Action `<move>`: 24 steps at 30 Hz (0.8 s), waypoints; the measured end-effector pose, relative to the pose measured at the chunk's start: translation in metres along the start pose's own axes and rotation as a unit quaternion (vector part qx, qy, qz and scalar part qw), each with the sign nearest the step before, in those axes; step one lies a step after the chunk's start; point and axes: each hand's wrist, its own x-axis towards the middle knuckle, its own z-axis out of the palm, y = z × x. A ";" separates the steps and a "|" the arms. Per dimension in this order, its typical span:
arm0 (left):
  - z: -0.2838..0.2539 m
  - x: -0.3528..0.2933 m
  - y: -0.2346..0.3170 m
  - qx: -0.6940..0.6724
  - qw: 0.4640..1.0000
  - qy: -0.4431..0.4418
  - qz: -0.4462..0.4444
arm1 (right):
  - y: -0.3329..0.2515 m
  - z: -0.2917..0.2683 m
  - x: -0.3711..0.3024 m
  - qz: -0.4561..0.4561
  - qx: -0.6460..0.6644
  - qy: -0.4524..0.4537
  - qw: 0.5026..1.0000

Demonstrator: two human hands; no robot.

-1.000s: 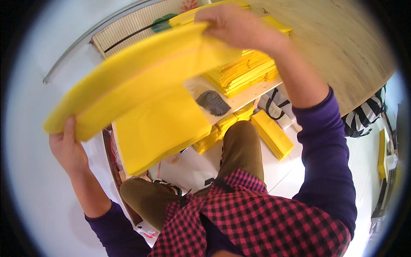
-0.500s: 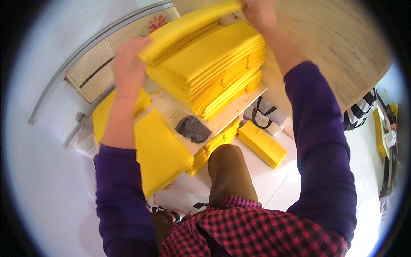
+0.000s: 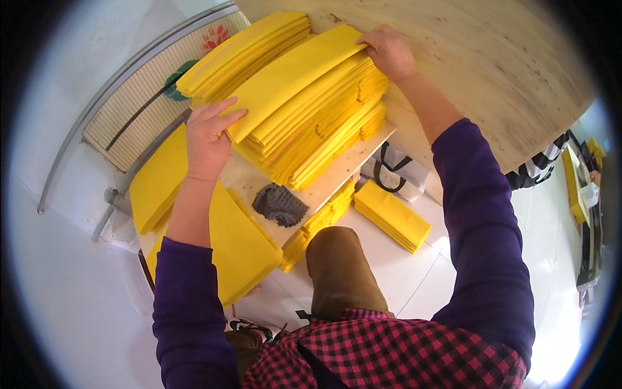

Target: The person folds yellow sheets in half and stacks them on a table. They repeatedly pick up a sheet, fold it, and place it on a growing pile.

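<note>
A long folded yellow sheet [image 3: 291, 81], seemingly cloth-like, lies across the top of the near stack of yellow folded pieces [image 3: 324, 136]. My left hand [image 3: 208, 139] grips its left end, the thumb and fingers at the corner. At the far right end, my right hand [image 3: 391, 55] pinches the other corner. Behind it stands a second stack of folded yellow pieces [image 3: 253, 45]. Both stacks rest on a light wooden table [image 3: 241, 170]. In front of them sits a dark grey, bumpy-textured piece [image 3: 280, 205], whose kind I cannot make out.
Large flat yellow sheets [image 3: 223, 253] lie to the left, partly under my left forearm. More yellow pieces [image 3: 324, 223] are below the tabletop. On the floor are a yellow bundle [image 3: 392, 215] and a white bag with black handles [image 3: 408, 175]. A wooden panel [image 3: 479, 58] rises at right.
Both hands have come nearer and lower with the yellow sheet. It was raised over the far stack and now lies along the near stack's top.
</note>
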 end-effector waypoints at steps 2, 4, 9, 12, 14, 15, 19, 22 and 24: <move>-0.004 0.005 0.003 -0.008 1.000 -0.004 0.019 | 0.001 -0.003 -0.002 -0.006 -0.004 0.006 1.000; -0.009 0.009 0.006 -0.012 0.999 -0.013 0.034 | 0.002 -0.004 -0.006 -0.019 -0.008 0.013 1.000; -0.012 0.014 0.008 -0.012 0.999 -0.034 0.040 | 0.007 0.001 -0.012 0.021 0.033 0.007 0.999; -0.011 0.015 0.006 -0.010 0.997 -0.072 0.023 | 0.009 0.001 -0.018 -0.007 0.074 0.026 0.997; -0.009 0.012 0.008 -0.035 0.997 -0.074 0.009 | 0.007 0.001 -0.025 -0.029 0.096 0.070 0.993; -0.008 0.010 0.009 -0.046 0.996 -0.079 -0.004 | 0.004 0.003 -0.030 -0.036 0.095 0.097 0.990; -0.009 0.003 0.014 -0.128 0.987 -0.074 -0.058 | -0.012 0.015 -0.048 0.012 0.122 0.140 0.983; -0.003 -0.009 0.026 -0.249 0.956 -0.028 -0.149 | -0.022 0.027 -0.045 0.038 0.150 0.159 0.975; 0.006 -0.017 0.035 -0.292 0.935 0.004 -0.204 | -0.031 0.037 -0.040 0.063 0.175 0.170 0.968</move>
